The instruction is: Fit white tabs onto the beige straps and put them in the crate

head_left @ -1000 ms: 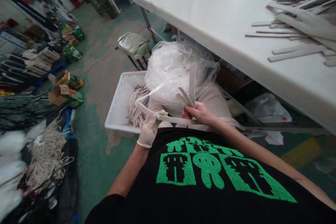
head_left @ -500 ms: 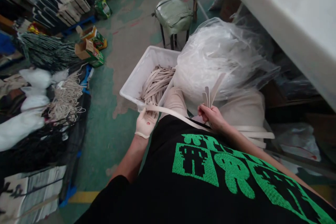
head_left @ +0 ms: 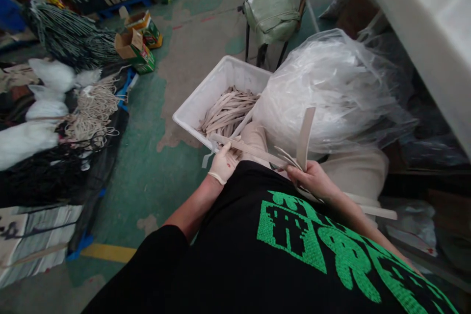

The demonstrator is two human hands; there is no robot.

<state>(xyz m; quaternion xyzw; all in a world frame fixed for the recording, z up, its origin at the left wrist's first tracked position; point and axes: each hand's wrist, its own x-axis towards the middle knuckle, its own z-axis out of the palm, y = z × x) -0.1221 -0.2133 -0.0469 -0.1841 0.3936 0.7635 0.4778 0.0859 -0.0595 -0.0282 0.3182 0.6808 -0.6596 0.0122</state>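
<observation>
My left hand [head_left: 223,164], in a pale glove, pinches one end of a long beige strip [head_left: 250,149] just above my lap. My bare right hand [head_left: 312,180] is closed round a small bundle of the same strips [head_left: 303,140], which fan upward from my fingers; more strip ends trail past my right thigh. A white plastic tub [head_left: 200,99] holding several loose strips stands on the floor in front of my knees. Beside it, against my right leg, sits a big clear plastic bag [head_left: 331,88] stuffed with strips.
A green padded stool [head_left: 271,10] stands beyond the tub. A white table's edge [head_left: 423,19] runs along the right. Piles of cords, white bundles and dark material [head_left: 66,122] crowd the floor at left, with cardboard boxes [head_left: 138,44] behind them.
My view has swung down and left, away from the tabletop. My left hand has slid along the strip toward the tub, and the bundle in my right hand has stayed put.
</observation>
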